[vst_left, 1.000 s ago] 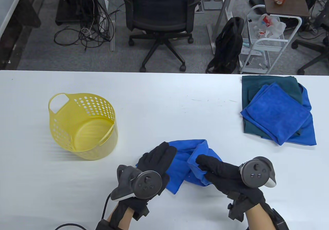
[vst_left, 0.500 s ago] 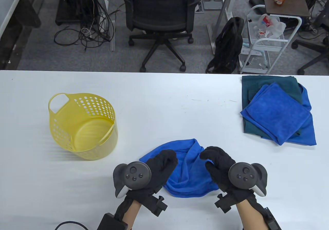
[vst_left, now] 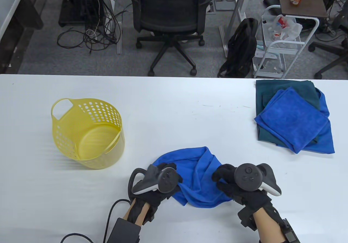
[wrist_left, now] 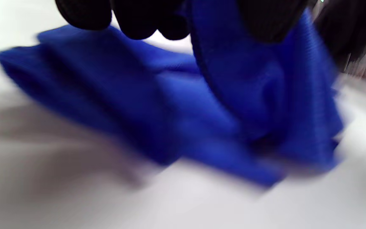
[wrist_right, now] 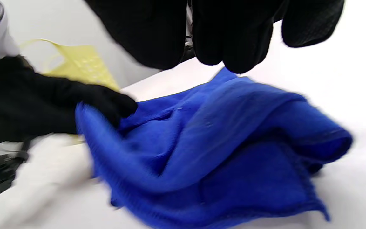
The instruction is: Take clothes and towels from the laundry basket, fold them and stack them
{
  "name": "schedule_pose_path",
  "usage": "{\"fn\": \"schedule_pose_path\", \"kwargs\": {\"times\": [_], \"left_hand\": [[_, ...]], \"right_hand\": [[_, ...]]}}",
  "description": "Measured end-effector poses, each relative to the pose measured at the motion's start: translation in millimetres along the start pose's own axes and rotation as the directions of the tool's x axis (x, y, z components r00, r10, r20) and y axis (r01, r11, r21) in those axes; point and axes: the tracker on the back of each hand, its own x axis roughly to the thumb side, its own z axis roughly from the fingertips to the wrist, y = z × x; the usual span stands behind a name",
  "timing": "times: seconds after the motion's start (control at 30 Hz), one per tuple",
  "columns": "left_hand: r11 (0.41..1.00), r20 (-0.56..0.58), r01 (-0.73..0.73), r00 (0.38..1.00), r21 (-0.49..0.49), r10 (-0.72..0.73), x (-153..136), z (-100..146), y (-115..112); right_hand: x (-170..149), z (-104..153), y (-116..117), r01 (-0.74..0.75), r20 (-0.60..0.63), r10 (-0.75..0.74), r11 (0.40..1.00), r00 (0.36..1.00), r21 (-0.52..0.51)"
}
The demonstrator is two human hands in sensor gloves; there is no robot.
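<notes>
A crumpled blue towel (vst_left: 198, 169) lies on the white table (vst_left: 174, 112) near its front edge. My left hand (vst_left: 170, 169) grips the towel's left edge; in the left wrist view the cloth (wrist_left: 202, 111) runs up between my fingers (wrist_left: 132, 19). My right hand (vst_left: 221, 173) is curled on the towel's right edge; in the right wrist view its fingers (wrist_right: 233, 41) meet a raised peak of the towel (wrist_right: 218, 143). The yellow laundry basket (vst_left: 87, 133) stands empty at the left. A folded stack (vst_left: 293, 118) of blue and dark green cloths lies at the right.
The basket's rim shows behind my left hand (wrist_right: 100, 98) in the right wrist view. Beyond the table's far edge stand an office chair (vst_left: 170, 14), a black bag (vst_left: 240, 47) and a white cart (vst_left: 282, 41). A cable (vst_left: 108, 221) trails from my left wrist.
Both hands have turned and drawn back toward me on the towel. The towel went from a bunched fold to a wider, looser spread, then shifted slightly with the hands.
</notes>
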Motion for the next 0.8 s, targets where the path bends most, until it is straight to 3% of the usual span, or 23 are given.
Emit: {"fn": "schedule_pose_path", "kwargs": {"times": [0.07, 0.13, 0.2, 0.3, 0.4, 0.5, 0.57, 0.63, 0.7, 0.8], "left_hand": [[0.970, 0.030, -0.176, 0.984, 0.169, 0.173, 1.6, 12.6, 17.7], [0.944, 0.018, -0.183, 0.983, 0.276, 0.185, 6.3, 22.8, 30.2], [0.937, 0.024, -0.188, 0.982, 0.294, 0.190, 11.5, 30.0, 40.3], [0.915, 0.010, -0.197, 0.978, 0.352, 0.207, 15.3, 41.7, 53.0], [0.895, -0.041, -0.160, 0.980, 0.417, 0.194, 10.1, 49.3, 61.5], [0.887, -0.058, -0.182, 0.972, 0.425, 0.227, 2.6, 49.7, 63.2], [0.890, -0.071, -0.195, 0.967, 0.412, 0.245, -0.6, 48.5, 62.7], [0.891, -0.113, -0.150, 0.969, 0.429, 0.218, -4.1, 50.5, 65.8], [0.906, -0.168, -0.080, 0.972, 0.415, 0.162, -8.5, 53.6, 71.8], [0.968, -0.182, -0.056, 0.978, 0.245, 0.102, -19.4, 55.4, 80.1]], "right_hand": [[8.5, 0.8, 3.1, 0.108, 0.122, -0.113, 0.993, 0.986, 0.044], [21.8, 0.4, 11.6, 0.091, 0.134, -0.107, 0.988, 0.985, 0.123], [33.0, -2.7, 22.5, -0.096, 0.103, 0.084, 0.988, 0.991, 0.118], [34.9, -12.6, 44.8, -0.368, -0.044, 0.377, 0.920, 0.925, 0.134], [21.9, -22.4, 63.1, -0.484, -0.080, 0.509, 0.849, 0.857, 0.213], [11.6, -28.2, 78.8, -0.437, -0.087, 0.460, 0.878, 0.884, 0.198], [11.2, -30.5, 78.5, -0.432, -0.134, 0.446, 0.894, 0.885, 0.122], [7.3, -29.6, 63.9, -0.386, -0.132, 0.391, 0.920, 0.911, 0.060], [-1.9, -22.9, 43.7, -0.208, -0.153, 0.205, 0.978, 0.967, -0.001], [-26.4, -8.2, 6.2, 0.090, -0.149, -0.112, 0.985, 0.982, -0.144]]}}
